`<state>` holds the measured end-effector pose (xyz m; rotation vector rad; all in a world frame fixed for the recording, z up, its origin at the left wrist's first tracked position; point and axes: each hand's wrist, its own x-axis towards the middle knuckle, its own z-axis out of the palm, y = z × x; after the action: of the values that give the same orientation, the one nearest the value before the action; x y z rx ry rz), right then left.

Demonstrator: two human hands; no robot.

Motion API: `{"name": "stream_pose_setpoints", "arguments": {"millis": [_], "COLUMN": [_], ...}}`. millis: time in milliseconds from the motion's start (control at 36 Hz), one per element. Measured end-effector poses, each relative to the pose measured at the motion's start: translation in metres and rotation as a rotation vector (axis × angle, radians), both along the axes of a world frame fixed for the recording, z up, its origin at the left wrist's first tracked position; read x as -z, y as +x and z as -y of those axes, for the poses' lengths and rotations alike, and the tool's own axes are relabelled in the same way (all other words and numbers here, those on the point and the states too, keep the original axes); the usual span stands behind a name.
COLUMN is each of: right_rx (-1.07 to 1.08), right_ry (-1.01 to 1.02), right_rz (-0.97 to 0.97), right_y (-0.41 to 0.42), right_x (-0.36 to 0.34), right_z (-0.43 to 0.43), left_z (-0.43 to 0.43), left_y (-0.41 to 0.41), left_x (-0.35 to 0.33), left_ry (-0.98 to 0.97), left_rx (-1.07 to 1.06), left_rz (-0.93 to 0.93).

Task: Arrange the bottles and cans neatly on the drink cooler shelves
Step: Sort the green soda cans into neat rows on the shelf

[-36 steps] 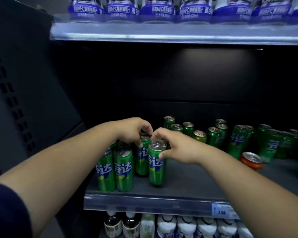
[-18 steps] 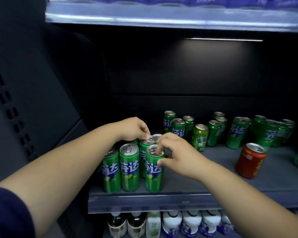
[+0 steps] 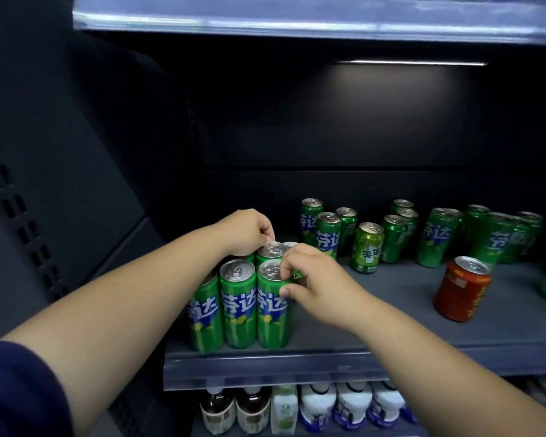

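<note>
A dark blue sleeve (image 3: 19,389) is seen nearest, on the left arm. Below the arms, a lower shelf is stocked with brown bottles (image 3: 218,411), a pale green bottle (image 3: 283,408) and white bottles with blue labels (image 3: 350,408).

Above these, a grey cooler shelf (image 3: 375,313) is reached into by both arms. At its front left, three tall green cans with silver tops and blue-and-white lettering are stood upright in a touching row: the left front can (image 3: 204,320), the middle front can (image 3: 237,307) and the right front can (image 3: 271,313).

The right front can is gripped by the right hand (image 3: 316,279), with fingers curled over its rim and the thumb pressed on its side. Directly behind it, a second-row green can (image 3: 270,250) is pinched at the rim by the curled fingertips of the left hand (image 3: 246,231).

Further right, a short red can (image 3: 462,288) is stood alone, well apart from the row. Towards the back, a short light-green can (image 3: 367,247) is set among loose tall green cans (image 3: 437,236), which are scattered unevenly across the shelf. Overhead, the pale front edge of an upper shelf (image 3: 297,26) is seen.
</note>
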<state>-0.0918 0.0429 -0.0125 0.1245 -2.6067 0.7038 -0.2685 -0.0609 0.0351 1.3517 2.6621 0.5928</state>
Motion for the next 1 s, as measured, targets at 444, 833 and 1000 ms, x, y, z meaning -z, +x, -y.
{"name": "stream_pose_setpoints", "arguments": {"millis": [444, 833, 1000], "right_rx": [-0.006, -0.055, -0.036], "right_ry": [0.023, -0.076, -0.092], "right_rz": [-0.002, 0.007, -0.024], "right_y": [-0.008, -0.002, -0.002], "right_x": [0.002, 0.001, 0.005], "right_z": [-0.001, -0.007, -0.006], "left_z": [0.001, 0.035, 0.081], "left_y": [-0.006, 0.013, 0.048], "left_x": [0.004, -0.031, -0.029], "left_ry": [-0.064, -0.054, -0.04], "left_rx": [-0.017, -0.024, 0.028], "left_rz": [0.037, -0.041, -0.095]}}
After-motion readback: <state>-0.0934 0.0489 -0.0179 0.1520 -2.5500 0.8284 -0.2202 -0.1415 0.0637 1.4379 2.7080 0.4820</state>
